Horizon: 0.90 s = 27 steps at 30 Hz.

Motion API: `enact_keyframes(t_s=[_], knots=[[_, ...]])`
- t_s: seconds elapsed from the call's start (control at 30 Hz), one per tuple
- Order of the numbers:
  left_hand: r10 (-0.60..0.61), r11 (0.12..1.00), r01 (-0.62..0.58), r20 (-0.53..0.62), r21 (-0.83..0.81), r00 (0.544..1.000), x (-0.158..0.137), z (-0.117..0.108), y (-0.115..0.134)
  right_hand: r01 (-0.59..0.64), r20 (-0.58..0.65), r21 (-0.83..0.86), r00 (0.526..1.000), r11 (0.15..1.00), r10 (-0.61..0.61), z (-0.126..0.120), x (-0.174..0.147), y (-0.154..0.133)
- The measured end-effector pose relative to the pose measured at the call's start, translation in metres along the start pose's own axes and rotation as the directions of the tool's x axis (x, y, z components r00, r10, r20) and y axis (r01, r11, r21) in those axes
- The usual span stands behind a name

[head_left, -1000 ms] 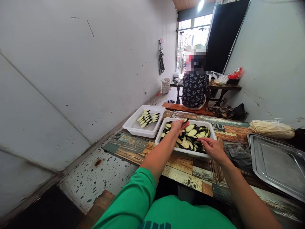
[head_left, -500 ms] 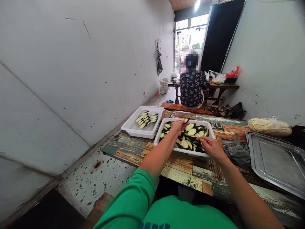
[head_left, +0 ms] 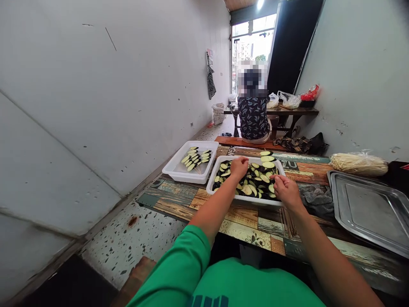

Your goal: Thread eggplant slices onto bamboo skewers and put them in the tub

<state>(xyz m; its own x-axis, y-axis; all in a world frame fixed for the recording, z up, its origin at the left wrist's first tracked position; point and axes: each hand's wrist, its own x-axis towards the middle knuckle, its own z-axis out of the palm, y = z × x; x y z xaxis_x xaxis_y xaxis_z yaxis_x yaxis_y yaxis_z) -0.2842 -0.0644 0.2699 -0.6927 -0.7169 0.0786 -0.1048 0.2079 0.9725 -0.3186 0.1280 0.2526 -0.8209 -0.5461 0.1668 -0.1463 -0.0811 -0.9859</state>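
A white tray [head_left: 223, 194] on the patterned table holds many eggplant slices [head_left: 252, 187]. My left hand [head_left: 239, 165] reaches into this tray with its fingertips bent down among the slices; whether it grips one is hidden. My right hand [head_left: 286, 189] sits at the tray's right edge, fingers closed around a thin skewer. The skewer carries three eggplant slices [head_left: 267, 159] that stand above the tray's far rim.
A second white tray [head_left: 177, 171] with skewered slices lies to the left. Bare skewers [head_left: 287, 221], a grey cloth [head_left: 318, 200], a metal tray [head_left: 367, 213] and bagged enoki mushrooms [head_left: 358, 164] lie to the right. A person [head_left: 254, 117] sits on a bench beyond.
My left hand no longer holds up a slice and has dropped into the tray. My right hand moved forward and up, and slices now show on its skewer.
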Motion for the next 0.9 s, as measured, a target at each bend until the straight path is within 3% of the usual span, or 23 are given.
enact_keyframes(t_s=[0.07,0.13,0.23,0.3,0.37,0.5,0.57,0.67,0.77,0.83,0.9], knots=[[0.131,0.934,-0.169,0.141,0.314,0.981,-0.002,0.002,-0.005,-0.031,-0.048,0.114,0.998,0.993,0.037,0.001,-0.002,-0.003],[0.143,0.832,-0.294,0.33,0.47,0.933,-0.005,0.005,-0.008,-0.027,-0.063,0.173,0.997,0.985,0.038,0.002,-0.003,-0.005],[0.051,0.656,-0.408,0.502,0.635,0.863,-0.012,0.011,-0.007,-0.017,-0.074,0.216,0.997,0.976,0.034,0.002,-0.003,-0.006],[-0.027,0.524,-0.448,0.539,0.725,0.842,-0.015,0.015,-0.006,-0.018,-0.073,0.225,0.997,0.974,0.036,0.002,-0.003,-0.005],[-0.077,0.467,-0.472,0.566,0.747,0.821,-0.017,0.018,-0.004,-0.022,-0.072,0.223,0.997,0.975,0.039,0.002,-0.002,-0.003],[-0.114,0.492,-0.513,0.637,0.703,0.763,-0.018,0.022,-0.004,-0.016,-0.069,0.203,0.997,0.979,0.031,0.001,-0.001,0.001],[-0.096,0.515,-0.509,0.637,0.69,0.765,-0.017,0.022,-0.005,-0.019,-0.059,0.195,0.998,0.981,0.031,0.001,-0.001,0.002],[0.043,0.658,-0.44,0.553,0.612,0.832,-0.014,0.02,-0.007,-0.024,-0.056,0.195,0.998,0.98,0.035,0.001,-0.002,0.001],[0.141,0.857,-0.314,0.401,0.409,0.905,-0.009,0.016,-0.007,-0.027,-0.056,0.201,0.998,0.979,0.039,0.001,-0.003,-0.001],[0.114,0.956,-0.181,0.277,0.23,0.954,-0.005,0.015,-0.006,-0.027,-0.051,0.194,0.998,0.981,0.037,0.001,-0.003,-0.002],[0.009,1.0,-0.011,0.185,0.009,0.983,-0.003,0.014,-0.003,-0.011,-0.031,0.158,0.999,0.987,0.016,0.0,-0.003,-0.001]])
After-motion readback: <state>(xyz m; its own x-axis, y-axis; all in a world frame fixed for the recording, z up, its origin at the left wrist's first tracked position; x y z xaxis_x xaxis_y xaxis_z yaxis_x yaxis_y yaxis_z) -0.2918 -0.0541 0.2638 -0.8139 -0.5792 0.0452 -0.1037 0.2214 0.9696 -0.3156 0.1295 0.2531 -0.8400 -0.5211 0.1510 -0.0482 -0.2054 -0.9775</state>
